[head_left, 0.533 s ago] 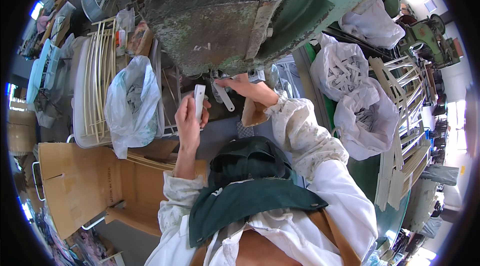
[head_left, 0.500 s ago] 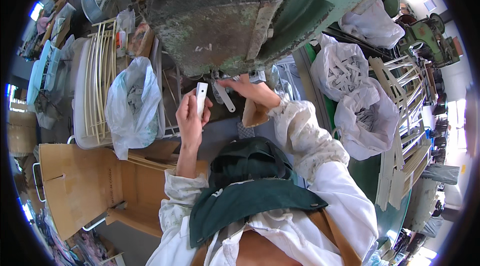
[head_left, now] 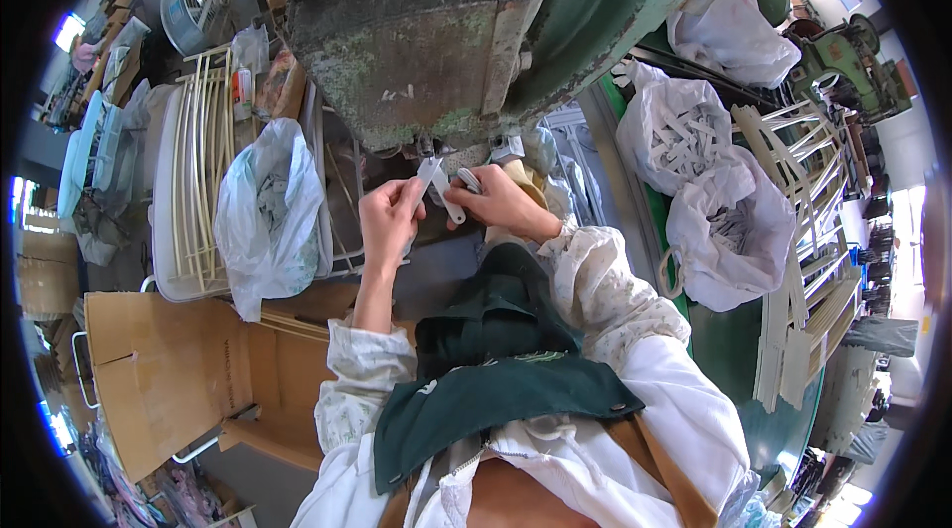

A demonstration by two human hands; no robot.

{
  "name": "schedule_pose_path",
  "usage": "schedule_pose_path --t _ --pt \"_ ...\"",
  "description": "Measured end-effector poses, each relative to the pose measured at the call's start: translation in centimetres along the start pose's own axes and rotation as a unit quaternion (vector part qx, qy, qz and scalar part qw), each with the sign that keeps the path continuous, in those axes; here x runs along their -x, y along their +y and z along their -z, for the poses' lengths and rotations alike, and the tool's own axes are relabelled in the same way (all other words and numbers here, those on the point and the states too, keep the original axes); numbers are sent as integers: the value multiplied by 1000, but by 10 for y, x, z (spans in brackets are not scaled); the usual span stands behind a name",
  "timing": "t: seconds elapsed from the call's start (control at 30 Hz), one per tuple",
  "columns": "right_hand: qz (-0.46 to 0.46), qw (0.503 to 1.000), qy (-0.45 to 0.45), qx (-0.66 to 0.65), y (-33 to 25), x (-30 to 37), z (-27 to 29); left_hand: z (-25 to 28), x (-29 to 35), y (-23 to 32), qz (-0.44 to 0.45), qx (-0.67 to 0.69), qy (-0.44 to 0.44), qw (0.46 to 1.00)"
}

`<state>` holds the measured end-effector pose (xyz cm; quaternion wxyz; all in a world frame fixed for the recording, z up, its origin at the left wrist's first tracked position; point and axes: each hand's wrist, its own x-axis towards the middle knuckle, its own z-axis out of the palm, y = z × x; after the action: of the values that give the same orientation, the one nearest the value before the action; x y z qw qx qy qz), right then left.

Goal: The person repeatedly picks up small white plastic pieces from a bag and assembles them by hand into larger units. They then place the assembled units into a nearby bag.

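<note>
Below the head of a large press (head_left: 407, 72), my left hand (head_left: 389, 216) pinches a flat white strip (head_left: 428, 169) that tilts up toward the press. My right hand (head_left: 508, 204) is closed beside it, its fingers curled around a short, light metal piece (head_left: 469, 180). Between both hands hangs another white strip (head_left: 455, 211) with a rounded end and a hole; my right fingertips are close to it, and whether they touch it I cannot tell. The press's lower tooling is partly hidden behind the strips.
A plastic bag of grey pieces (head_left: 273, 193) and a tray with long pale strips (head_left: 188, 221) are at left. An open cardboard box (head_left: 159, 359) stands lower left. Two white sacks of metal pieces (head_left: 679, 131) and stacked strips (head_left: 793, 330) are at right.
My left hand has turned its strip toward the press and moved slightly right. My right hand has drawn back from under the press, and a metal piece now shows in its fingers.
</note>
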<state>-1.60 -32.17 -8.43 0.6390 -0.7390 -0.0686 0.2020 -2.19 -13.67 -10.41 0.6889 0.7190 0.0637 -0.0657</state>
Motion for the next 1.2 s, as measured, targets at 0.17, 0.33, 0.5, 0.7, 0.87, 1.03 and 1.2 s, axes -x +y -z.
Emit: schedule_pose_path --t 0.17,0.33,0.5,0.7,0.87,1.03,1.2 --pt "-46 999 -25 -1 -13 15 6 11 -3 8 73 82 -14 994" --pt "-32 999 -11 -23 3 10 10 8 8 4 19 60 20 998" --pt "-1 999 -42 7 8 4 16 12 3 7 35 67 19 997" --pt "79 997 -8 15 -17 29 28 14 13 29 26 100 -88 991" --pt "21 935 344 -79 36 69 133 21 29 -3 76 157 -104 979" --pt "-101 855 504 71 100 99 267 -21 33 -16 114 166 -175 964" --pt "18 965 206 -160 28 60 90 -55 30 -9 128 162 -144 968"
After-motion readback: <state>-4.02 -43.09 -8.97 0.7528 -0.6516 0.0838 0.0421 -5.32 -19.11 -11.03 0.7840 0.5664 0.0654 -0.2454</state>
